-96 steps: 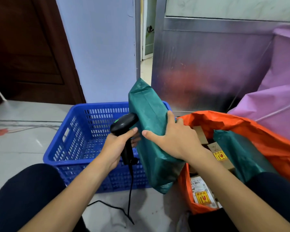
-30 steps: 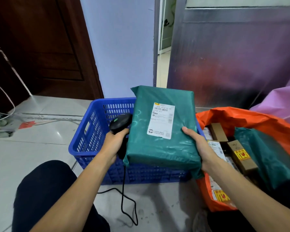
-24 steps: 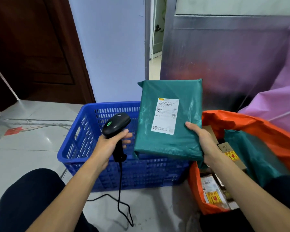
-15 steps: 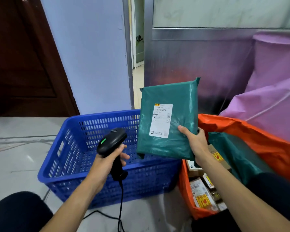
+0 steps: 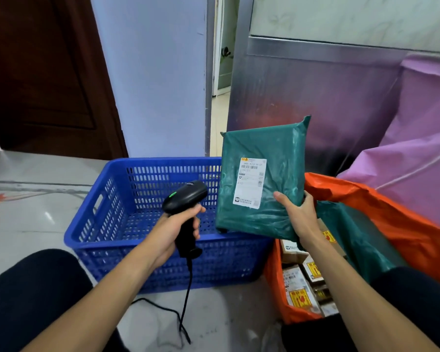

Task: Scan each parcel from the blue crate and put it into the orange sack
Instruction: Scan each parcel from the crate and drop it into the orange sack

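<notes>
I'm down on a pale tiled floor (image 5: 31, 219) in what reads as a parcel sorting room. Corded barcode scanner (image 5: 186, 196) in my left hand (image 5: 173, 232), green mailer (image 5: 282, 153) with a printed shipping label (image 5: 250, 182) in my right hand (image 5: 300, 214). Blue crate (image 5: 214, 265) ahead, orange sack (image 5: 404, 229) packed with labelled cartons (image 5: 296, 283), purple sacks (image 5: 422, 163) against a sheet-metal wall (image 5: 302, 97).
</notes>
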Action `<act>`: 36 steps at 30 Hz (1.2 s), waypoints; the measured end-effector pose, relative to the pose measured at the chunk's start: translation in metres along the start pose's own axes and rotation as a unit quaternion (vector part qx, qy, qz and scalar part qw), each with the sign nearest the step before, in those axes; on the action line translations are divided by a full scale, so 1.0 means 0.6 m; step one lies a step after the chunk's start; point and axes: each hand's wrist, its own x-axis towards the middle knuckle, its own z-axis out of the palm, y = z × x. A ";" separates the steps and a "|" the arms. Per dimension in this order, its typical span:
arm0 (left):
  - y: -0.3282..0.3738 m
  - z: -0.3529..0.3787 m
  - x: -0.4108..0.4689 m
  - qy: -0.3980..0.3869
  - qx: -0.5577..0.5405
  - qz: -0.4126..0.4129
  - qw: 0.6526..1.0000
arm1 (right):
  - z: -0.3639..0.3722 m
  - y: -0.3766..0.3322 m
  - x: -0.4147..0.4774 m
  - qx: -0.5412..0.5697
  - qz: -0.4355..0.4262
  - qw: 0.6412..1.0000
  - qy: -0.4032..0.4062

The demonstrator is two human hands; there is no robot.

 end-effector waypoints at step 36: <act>-0.018 -0.012 0.002 0.051 0.065 0.002 0.997 | -0.007 -0.001 -0.007 -0.102 -0.086 0.990 -0.053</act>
